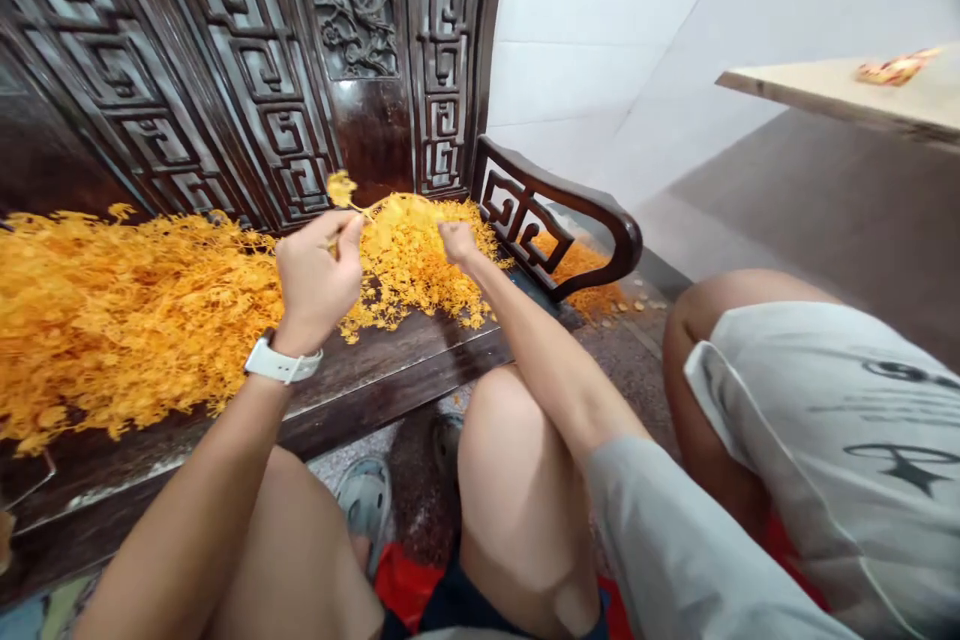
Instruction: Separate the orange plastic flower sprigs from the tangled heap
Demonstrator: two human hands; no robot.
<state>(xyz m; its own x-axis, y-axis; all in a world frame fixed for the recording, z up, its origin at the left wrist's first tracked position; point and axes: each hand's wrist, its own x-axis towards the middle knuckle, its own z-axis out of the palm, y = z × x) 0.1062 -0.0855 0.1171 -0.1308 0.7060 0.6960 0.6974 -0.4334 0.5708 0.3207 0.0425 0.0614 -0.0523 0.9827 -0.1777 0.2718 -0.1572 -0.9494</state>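
My left hand (316,278), with a white watch (283,360) at the wrist, is pinched on a thin yellow plastic flower stem (405,196). A yellow blossom (341,188) sticks up beyond its fingertips. From there the stem arches rightward to my right hand (457,242), whose closed fingers grip its other end. Both hands are above a pile of yellow plastic flowers (416,265) on the dark wooden bench (420,350). To the left, a bigger orange-yellow heap (150,320) covers the seat.
The bench has a carved backrest (375,120) and a curved armrest (622,240) at the right. More orange pieces (592,280) lie on the floor beyond it. Another person's leg in grey shorts (840,420) is close on the right, below a pale tabletop (810,85).
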